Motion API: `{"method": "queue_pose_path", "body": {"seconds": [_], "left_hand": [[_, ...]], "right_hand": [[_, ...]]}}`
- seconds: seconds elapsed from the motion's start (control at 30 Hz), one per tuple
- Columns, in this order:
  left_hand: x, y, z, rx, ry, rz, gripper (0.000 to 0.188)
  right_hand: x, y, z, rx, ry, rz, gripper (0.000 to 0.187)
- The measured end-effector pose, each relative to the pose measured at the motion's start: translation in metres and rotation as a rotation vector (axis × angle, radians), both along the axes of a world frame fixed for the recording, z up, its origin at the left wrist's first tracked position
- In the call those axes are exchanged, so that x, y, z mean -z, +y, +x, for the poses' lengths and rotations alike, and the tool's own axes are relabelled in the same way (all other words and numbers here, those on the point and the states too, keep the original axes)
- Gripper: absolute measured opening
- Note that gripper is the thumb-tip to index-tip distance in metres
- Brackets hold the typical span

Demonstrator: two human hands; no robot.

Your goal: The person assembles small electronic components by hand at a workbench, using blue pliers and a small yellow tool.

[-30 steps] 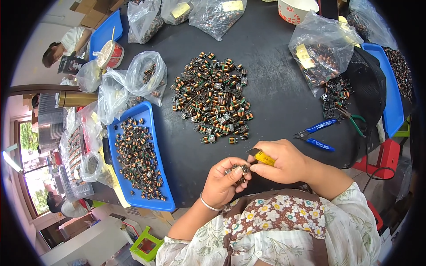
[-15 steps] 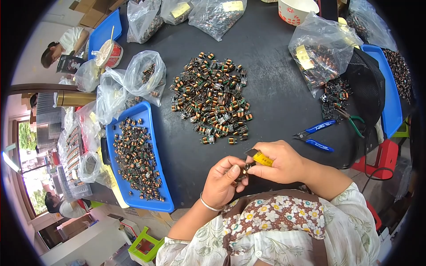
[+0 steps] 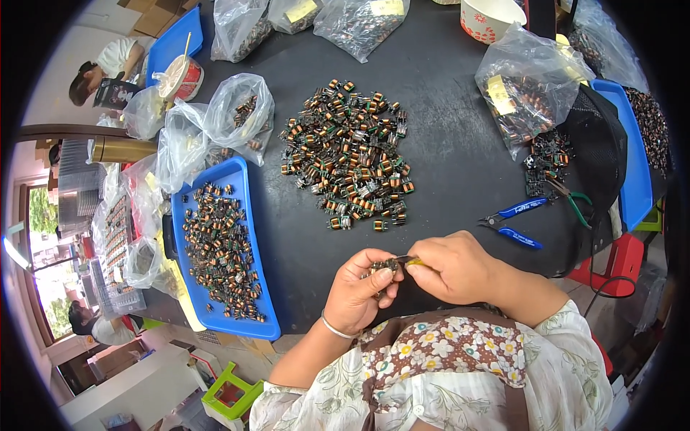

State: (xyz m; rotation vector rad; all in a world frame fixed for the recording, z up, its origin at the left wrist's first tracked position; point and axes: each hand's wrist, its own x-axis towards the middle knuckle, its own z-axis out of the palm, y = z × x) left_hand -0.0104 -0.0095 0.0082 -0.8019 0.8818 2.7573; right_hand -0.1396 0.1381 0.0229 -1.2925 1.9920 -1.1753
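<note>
Left hand: curled (image 3: 363, 284) at the lower centre of the frame; small dark parts (image 3: 383, 267) are pinched between thumb and fingers (how many cannot be told).
Right hand: closed (image 3: 451, 267) just right of it; a yellow-handled knife with a dark blade (image 3: 415, 263) is gripped, its tip held at the parts, though contact cannot be made out.
Coil pile: a loose heap of copper-wound black components (image 3: 345, 154) is spread on the black bench (image 3: 445, 172), upper centre.
Tray: more such components are held in a blue rectangular plastic tray (image 3: 267, 325), left of centre.
Cutters: blue-handled metal nippers (image 3: 523, 207) are laid right of centre.
</note>
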Motion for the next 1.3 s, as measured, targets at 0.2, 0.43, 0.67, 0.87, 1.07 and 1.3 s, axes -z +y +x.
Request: {"method": "queue_pose_path", "body": {"seconds": [0.2,0.43,0.67,0.87,1.07,1.3], "left_hand": [[0.000,0.002,-0.003,-0.010,-0.041,-0.087,0.020],[-0.001,0.003,-0.004,-0.022,-0.059,-0.146,0.018],[-0.002,0.005,-0.003,-0.042,-0.056,-0.219,0.017],[-0.002,0.006,0.001,-0.053,-0.019,-0.270,0.016],[-0.004,0.004,-0.001,-0.075,0.032,-0.237,0.016],[-0.006,-0.001,-0.001,-0.085,-0.040,-0.310,0.017]], "right_hand": [[0.005,0.001,0.001,-0.025,0.107,-0.004,0.008],[0.005,0.001,0.001,-0.040,0.126,0.026,0.008],[0.003,0.001,0.002,-0.080,0.131,0.054,0.012],[-0.004,0.000,-0.001,-0.157,-0.029,0.168,0.015],[0.002,-0.003,0.000,-0.130,-0.223,0.044,0.015],[-0.003,-0.008,0.002,-0.083,-0.020,0.010,0.012]]}}
